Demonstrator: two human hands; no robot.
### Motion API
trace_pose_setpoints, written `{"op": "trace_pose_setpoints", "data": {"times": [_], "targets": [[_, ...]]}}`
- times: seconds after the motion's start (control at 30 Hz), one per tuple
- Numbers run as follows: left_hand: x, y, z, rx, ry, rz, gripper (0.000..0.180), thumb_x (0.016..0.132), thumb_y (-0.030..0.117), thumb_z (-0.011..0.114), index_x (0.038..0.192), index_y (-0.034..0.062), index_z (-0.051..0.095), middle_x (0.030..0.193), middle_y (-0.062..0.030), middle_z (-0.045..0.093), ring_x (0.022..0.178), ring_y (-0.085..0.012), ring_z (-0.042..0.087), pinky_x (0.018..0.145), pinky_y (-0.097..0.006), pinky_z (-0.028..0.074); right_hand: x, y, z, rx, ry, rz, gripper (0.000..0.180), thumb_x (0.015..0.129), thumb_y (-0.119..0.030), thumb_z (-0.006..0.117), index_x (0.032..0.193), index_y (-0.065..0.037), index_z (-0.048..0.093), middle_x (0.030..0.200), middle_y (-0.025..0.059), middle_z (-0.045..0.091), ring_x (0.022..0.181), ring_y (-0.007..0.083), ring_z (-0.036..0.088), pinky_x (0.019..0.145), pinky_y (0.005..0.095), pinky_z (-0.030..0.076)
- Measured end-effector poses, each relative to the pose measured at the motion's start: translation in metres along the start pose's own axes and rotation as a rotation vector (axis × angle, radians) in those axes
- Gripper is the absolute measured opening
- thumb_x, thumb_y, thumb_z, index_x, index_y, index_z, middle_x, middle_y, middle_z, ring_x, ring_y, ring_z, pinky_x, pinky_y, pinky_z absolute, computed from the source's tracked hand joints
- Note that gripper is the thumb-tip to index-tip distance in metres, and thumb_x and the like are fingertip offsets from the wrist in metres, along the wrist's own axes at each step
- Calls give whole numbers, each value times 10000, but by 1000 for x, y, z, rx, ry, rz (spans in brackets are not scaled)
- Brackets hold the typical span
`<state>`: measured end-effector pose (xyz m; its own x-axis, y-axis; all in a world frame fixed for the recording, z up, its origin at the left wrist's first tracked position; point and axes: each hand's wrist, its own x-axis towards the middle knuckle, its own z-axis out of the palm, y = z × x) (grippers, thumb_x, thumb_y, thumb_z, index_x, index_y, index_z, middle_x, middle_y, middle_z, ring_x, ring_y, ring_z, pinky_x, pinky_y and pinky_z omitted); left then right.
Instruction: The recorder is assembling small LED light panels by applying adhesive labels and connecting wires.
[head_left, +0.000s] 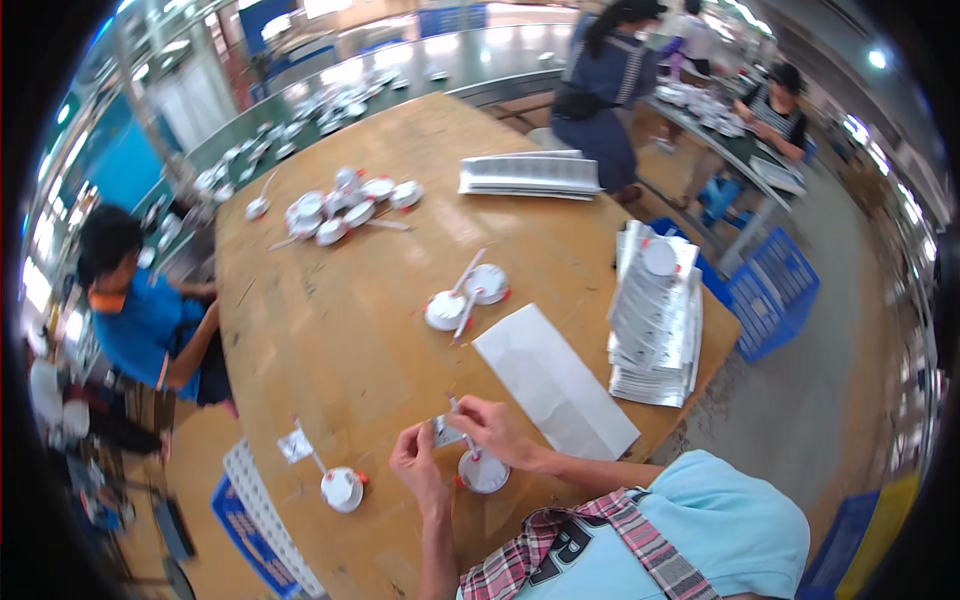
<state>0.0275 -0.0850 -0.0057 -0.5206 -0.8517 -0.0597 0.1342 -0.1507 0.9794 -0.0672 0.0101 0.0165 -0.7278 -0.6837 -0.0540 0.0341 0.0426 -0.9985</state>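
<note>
Near the table's front edge lies a round white disc-shaped device point(484, 472) with small red parts and a white lead rising from it. A small printed label point(446, 431) is between my hands. The fingers of my left hand point(420, 466) pinch the label's left side. Just right of it, my right hand point(492, 430) is closed around the lead, at the label's other side. To the left lies another round device point(342, 490), with a label point(295, 446) on the end of its lead. Two more devices point(487, 284) with leads lie farther up the table.
A white paper sheet point(556, 382) lies right of my hands. Beyond it stands a stack of silvery label sheets point(650, 330); another sheet stack point(528, 174) is at the far side. Several devices point(335, 212) are heaped far left. A person in blue point(150, 320) sits at the left edge.
</note>
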Motion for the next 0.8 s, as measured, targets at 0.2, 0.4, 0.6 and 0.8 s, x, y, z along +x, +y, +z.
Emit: {"op": "trace_pose_setpoints", "data": {"times": [0.2, 0.4, 0.6, 0.8], "targets": [[-3, 4, 10, -30, 4, 37, 128, 877, 105, 646, 842, -18, 653, 761, -16, 625, 692, -70, 551, 633, -209, 454, -2, 3, -4, 15, 16, -43, 199, 917, -182, 571, 863, 9, 585, 579, 42, 587, 456, 81, 526, 415, 264, 386], [-1, -1, 18, -44, -13, -22, 135, 877, 111, 650, 833, -17, 645, 756, -17, 620, 681, -71, 540, 622, -217, 444, 3, 0, -18, 18, -5, -29, 218, 921, -193, 566, 863, 16, 587, 574, 46, 584, 446, 91, 523, 412, 273, 387], [-4, 8, 5, 133, 58, -95, 154, 893, 137, 599, 839, 4, 652, 767, 14, 592, 729, -60, 519, 634, -225, 422, 12, 15, -12, -99, -213, -30, 169, 914, -151, 556, 931, 10, 603, 723, 40, 613, 668, 74, 580, 556, 246, 459], [-2, -10, -1, -1, 20, -48, 151, 887, 126, 616, 918, -11, 670, 829, -25, 657, 786, -75, 580, 702, -231, 470, 2, -3, -9, 78, -196, 141, 134, 905, -70, 551, 955, 53, 571, 814, 79, 638, 598, 136, 622, 544, 240, 492]]}}
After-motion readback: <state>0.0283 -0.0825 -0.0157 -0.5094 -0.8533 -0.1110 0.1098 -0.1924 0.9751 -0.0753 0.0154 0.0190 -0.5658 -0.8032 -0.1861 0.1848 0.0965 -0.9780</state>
